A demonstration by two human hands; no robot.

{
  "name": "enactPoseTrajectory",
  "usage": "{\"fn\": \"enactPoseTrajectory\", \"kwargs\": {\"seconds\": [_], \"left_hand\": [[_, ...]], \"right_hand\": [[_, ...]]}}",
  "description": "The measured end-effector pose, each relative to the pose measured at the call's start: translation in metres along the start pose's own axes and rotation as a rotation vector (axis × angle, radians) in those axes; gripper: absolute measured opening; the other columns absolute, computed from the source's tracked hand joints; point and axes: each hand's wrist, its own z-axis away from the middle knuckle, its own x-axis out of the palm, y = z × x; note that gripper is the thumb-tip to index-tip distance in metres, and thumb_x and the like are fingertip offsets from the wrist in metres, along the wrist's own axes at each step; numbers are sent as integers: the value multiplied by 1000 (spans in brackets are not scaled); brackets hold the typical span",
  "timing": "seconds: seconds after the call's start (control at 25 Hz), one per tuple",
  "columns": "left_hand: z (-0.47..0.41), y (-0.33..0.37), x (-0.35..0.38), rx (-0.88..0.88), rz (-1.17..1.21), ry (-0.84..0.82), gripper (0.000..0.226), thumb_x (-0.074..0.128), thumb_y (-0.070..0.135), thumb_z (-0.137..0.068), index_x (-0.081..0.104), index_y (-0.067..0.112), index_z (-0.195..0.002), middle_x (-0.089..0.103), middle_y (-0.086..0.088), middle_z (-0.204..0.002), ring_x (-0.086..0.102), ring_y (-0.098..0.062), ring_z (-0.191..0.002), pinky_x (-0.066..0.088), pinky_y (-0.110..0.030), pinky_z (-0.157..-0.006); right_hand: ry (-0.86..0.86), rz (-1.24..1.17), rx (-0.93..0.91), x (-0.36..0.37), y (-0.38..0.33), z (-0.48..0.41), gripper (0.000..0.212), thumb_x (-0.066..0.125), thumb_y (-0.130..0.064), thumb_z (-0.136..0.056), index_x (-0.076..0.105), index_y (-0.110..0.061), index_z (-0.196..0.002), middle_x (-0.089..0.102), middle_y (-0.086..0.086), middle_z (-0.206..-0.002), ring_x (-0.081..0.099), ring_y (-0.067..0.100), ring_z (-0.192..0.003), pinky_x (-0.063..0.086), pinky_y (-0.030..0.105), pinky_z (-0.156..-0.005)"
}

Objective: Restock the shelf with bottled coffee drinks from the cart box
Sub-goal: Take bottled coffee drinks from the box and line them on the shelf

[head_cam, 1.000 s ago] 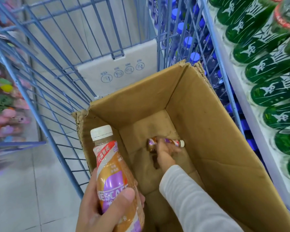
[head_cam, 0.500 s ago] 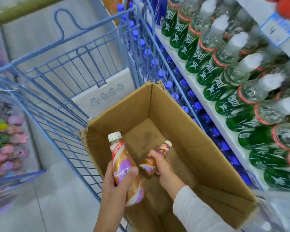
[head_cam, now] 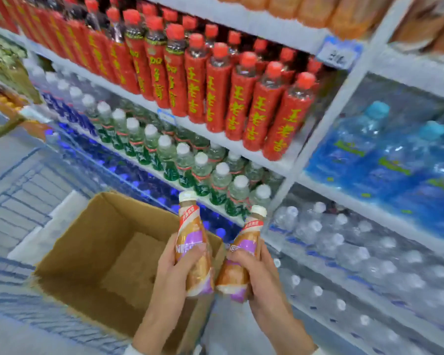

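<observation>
Two hands loaded at 6 o'clock, just over the box [head_cam: 92,242] rim at 7: my left hand [head_cam: 173,275] is curled round the left bottle [head_cam: 191,239], my right hand [head_cam: 260,275] round the right bottle [head_cam: 245,248], both gripped mid-body. Risks: the bases almost touch, so they could clack or twist loose on the glossy sleeves. No coffee slot shows among the red bottles [head_cam: 241,98] at 12 or the green bottles [head_cam: 185,162] at 10, so misplacing is possible. Look: white caps, red neck bands, orange-purple wraps, waisted bodies, necks splayed apart.

Matt brown cardboard box [head_cam: 92,242]; glossy plastic-wrapped coffee bottles [head_cam: 192,242]; blue metal-wire cart [head_cam: 18,190]; clear plastic water bottles [head_cam: 364,265].
</observation>
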Motion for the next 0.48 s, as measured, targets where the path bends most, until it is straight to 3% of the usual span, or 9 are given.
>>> {"fn": "enactPoseTrajectory", "kwargs": {"seconds": [0.08,0.24,0.4,0.48], "left_hand": [[19,-5,65,-2,-25,-109,44,82,21,-63,70,16,-105,71,-10,-87,65,-23,-77,52,-42,-76],[68,-41,198,12,-86,-276,52,83,38,-51,73,20,-99,72,-14,-88,65,-30,-78,52,-51,-82],[120,-70,315,38,-154,-431,69,81,44,-45,69,18,-107,75,-8,-88,70,-23,-72,58,-38,-71],[142,-79,358,48,-176,-491,66,83,46,-46,70,20,-106,75,-14,-94,69,-27,-76,56,-45,-78]], "right_hand": [[55,-133,-65,-58,-23,27,42,80,-18,-66,66,-21,-105,71,5,-87,68,21,-73,57,44,-74],[138,-268,-268,-193,-59,81,43,76,-17,-65,63,-21,-105,67,3,-79,66,19,-67,58,39,-68],[218,-294,-426,-308,-95,129,38,77,-13,-63,66,-22,-98,66,4,-81,64,21,-70,56,40,-71],[247,-318,-478,-352,-109,150,41,76,-10,-62,64,-16,-101,66,6,-80,64,20,-67,56,38,-67]]}}
